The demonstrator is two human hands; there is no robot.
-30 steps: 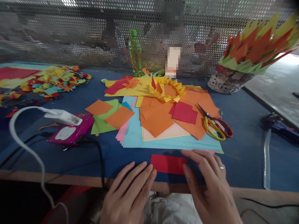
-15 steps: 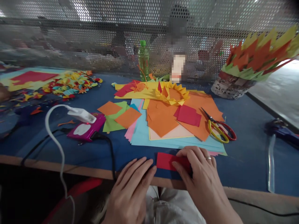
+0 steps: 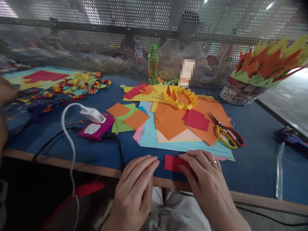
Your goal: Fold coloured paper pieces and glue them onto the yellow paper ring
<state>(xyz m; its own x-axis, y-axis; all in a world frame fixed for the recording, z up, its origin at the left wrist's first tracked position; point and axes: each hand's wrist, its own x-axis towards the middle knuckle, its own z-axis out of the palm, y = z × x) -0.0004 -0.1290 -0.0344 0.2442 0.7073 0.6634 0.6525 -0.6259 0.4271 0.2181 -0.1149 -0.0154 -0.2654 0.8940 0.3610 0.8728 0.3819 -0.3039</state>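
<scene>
A folded strip of red paper [image 3: 170,163] lies flat at the front edge of the blue table. My right hand [image 3: 204,173], a ring on one finger, covers its right end, thumb at the near edge and fingertips on the far edge. To the left of the strip, a small gap apart, my left hand [image 3: 137,186] holds nothing; its fingers are stretched out side by side. Beyond the strip is a pile of coloured paper, with orange sheets [image 3: 169,123] and small red squares [image 3: 196,120] on top. Scissors [image 3: 226,134] with yellow and red handles lie on the pile's right side.
A purple power box [image 3: 96,130] with cables sits left. Behind are a yellow folded-paper ring [image 3: 181,99], a green bottle [image 3: 153,64] and a perforated metal screen [image 3: 96,41]. A paper-flower basket [image 3: 243,91] and glue gun [image 3: 292,136] stand right. Another person's arm [image 3: 4,106] shows far left.
My left hand has drawn slightly away from the red strip, its fingers closer together. My right hand stays on the strip. The view has shifted a little left.
</scene>
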